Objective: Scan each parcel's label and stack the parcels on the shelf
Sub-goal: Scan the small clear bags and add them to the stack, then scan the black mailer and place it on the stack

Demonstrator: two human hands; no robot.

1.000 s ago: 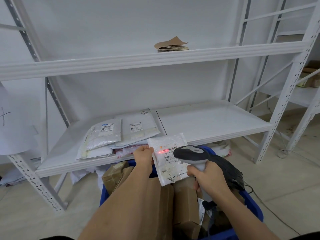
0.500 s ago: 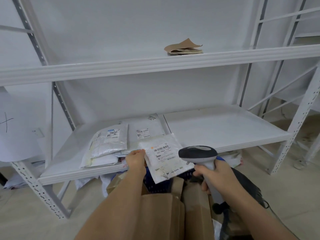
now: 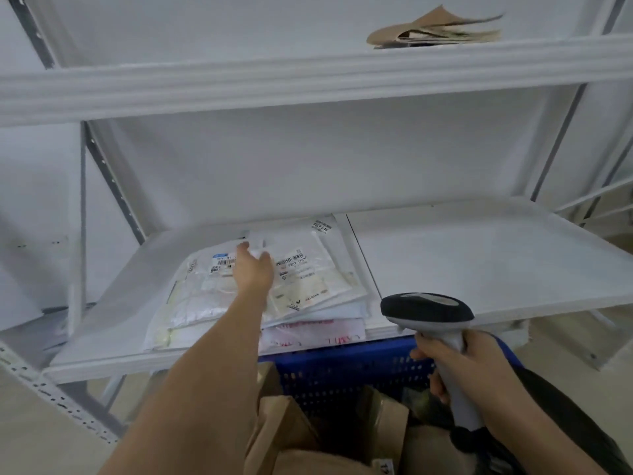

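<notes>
Your left hand (image 3: 254,273) lies flat, fingers loose, on the white parcel (image 3: 301,279) atop the stack at the shelf's (image 3: 479,255) front-left edge. Right hand (image 3: 479,378) grips the scanner (image 3: 428,310) over the blue basket (image 3: 342,368).

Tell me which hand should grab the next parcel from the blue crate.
Left, probably. The left hand rests open on the white mailer stack on the shelf, holding nothing. The right hand grips the grey barcode scanner above the blue plastic crate.
</notes>
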